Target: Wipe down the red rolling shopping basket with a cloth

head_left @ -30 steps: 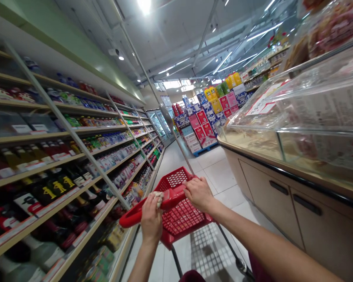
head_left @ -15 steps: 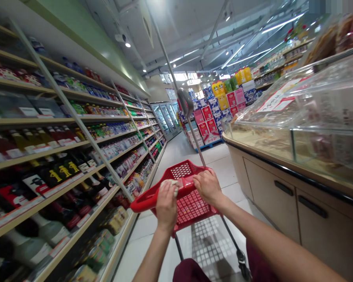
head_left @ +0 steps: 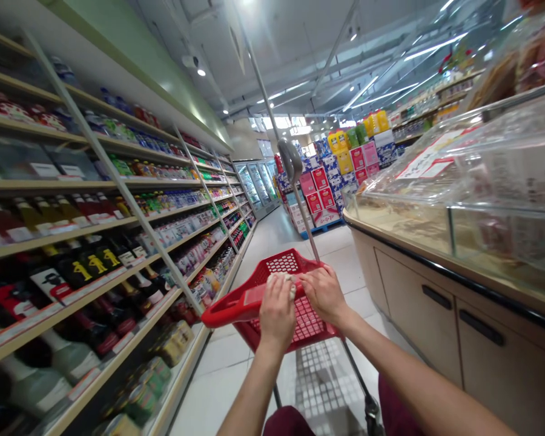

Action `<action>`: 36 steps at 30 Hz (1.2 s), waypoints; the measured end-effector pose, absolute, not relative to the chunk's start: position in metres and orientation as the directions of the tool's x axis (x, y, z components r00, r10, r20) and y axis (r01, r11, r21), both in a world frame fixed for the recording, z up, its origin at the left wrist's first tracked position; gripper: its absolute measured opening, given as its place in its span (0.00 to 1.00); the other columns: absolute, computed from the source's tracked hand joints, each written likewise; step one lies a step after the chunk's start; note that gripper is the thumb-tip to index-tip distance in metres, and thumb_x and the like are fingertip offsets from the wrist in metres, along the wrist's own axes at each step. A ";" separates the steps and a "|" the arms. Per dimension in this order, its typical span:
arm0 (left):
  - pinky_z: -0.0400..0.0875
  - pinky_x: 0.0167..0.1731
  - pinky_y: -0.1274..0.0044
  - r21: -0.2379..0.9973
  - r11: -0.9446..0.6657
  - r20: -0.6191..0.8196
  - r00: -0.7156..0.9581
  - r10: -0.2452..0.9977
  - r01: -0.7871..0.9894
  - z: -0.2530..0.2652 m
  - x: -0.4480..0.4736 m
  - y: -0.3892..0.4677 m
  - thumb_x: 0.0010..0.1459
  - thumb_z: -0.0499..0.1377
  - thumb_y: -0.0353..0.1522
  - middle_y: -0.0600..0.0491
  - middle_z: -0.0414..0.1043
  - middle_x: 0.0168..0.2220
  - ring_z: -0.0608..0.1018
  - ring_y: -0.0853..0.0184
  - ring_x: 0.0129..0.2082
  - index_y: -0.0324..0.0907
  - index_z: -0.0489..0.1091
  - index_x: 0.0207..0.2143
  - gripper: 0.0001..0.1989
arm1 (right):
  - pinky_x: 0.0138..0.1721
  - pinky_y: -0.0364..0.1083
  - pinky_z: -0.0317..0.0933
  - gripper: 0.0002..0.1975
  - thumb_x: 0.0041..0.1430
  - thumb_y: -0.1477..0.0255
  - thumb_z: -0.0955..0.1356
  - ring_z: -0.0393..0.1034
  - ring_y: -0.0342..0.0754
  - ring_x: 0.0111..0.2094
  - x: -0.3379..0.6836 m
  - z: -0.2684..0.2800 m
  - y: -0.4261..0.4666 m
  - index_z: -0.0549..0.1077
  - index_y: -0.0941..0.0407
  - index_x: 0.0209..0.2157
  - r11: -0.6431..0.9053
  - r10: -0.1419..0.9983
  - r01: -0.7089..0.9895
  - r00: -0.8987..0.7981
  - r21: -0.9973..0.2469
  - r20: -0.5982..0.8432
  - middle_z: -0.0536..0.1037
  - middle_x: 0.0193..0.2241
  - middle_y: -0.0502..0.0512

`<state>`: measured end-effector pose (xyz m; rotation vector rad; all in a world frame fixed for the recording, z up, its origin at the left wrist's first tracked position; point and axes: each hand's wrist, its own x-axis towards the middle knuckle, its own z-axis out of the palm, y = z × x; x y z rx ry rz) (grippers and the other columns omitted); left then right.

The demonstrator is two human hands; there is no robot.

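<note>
A red shopping cart with a perforated plastic basket stands right before me. My left hand is closed over a pale, crumpled cloth, pressed on the cart's handle bar about its middle. Just right of it, my right hand wraps round the right part of the same handle, its knuckles nearly touching the cloth. A grey metal pole with a grey loop fitting rises from the cart's right side.
Shelves with bottles, cans and packets line the left. To the right stands a wooden counter with clear display covers. Farther ahead are stacked boxes on a blue pallet and glass-door coolers. A tiled floor runs between.
My left hand has slid right along the handle with the cloth, coming up beside my right hand. The right hand keeps its grip almost in place. The cart has hardly moved.
</note>
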<state>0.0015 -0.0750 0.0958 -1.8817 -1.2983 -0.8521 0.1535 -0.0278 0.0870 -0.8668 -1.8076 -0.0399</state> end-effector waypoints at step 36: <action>0.63 0.50 0.67 -0.049 -0.441 0.647 0.365 0.669 0.896 0.121 0.001 -0.082 0.53 0.48 0.26 0.48 0.65 0.49 0.65 0.63 0.51 0.42 0.58 0.51 0.21 | 0.53 0.51 0.41 0.12 0.59 0.72 0.58 0.62 0.46 0.38 0.161 0.083 -0.028 0.71 0.54 0.34 0.712 0.533 0.597 -0.119 -0.369 0.838 0.74 0.32 0.51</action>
